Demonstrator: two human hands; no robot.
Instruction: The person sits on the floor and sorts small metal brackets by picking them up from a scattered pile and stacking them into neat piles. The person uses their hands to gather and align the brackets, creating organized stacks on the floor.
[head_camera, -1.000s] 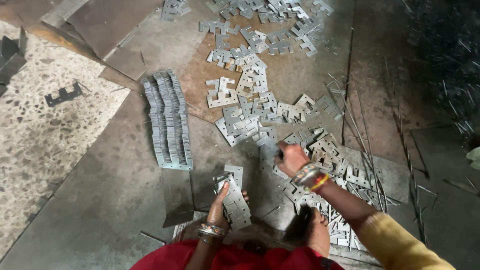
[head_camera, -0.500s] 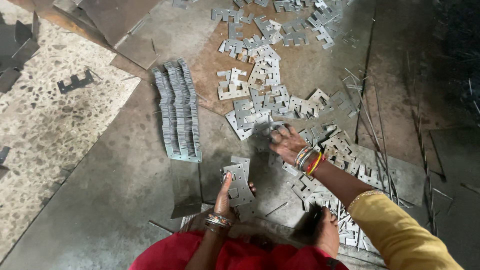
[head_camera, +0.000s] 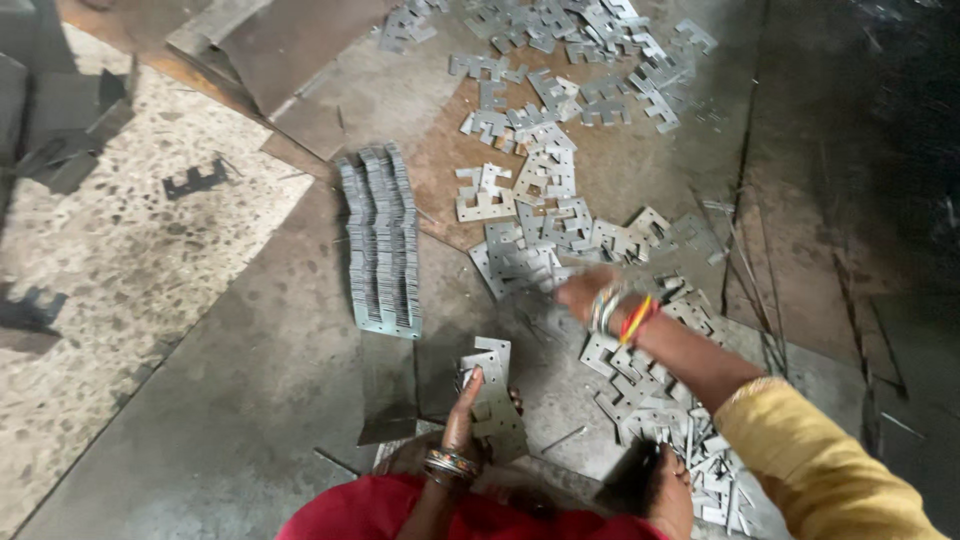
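Resting on the grey floor (head_camera: 230, 400) at about six o'clock, a small stack of flat grey notched metal plates (head_camera: 492, 395) is being gripped by the left hand (head_camera: 462, 425), fingers curled around its lower edge. The stack's long axis is being held running roughly from twelve to six o'clock, leaning slightly toward eleven. The right hand (head_camera: 582, 292) is being stretched toward one o'clock over the loose pile of grey stamped metal plates (head_camera: 560, 230); it is blurred, so whether it is open or closed cannot be told. A neat row of plates stacked on edge (head_camera: 380, 240) is lying at eleven o'clock, running lengthwise from twelve to six.
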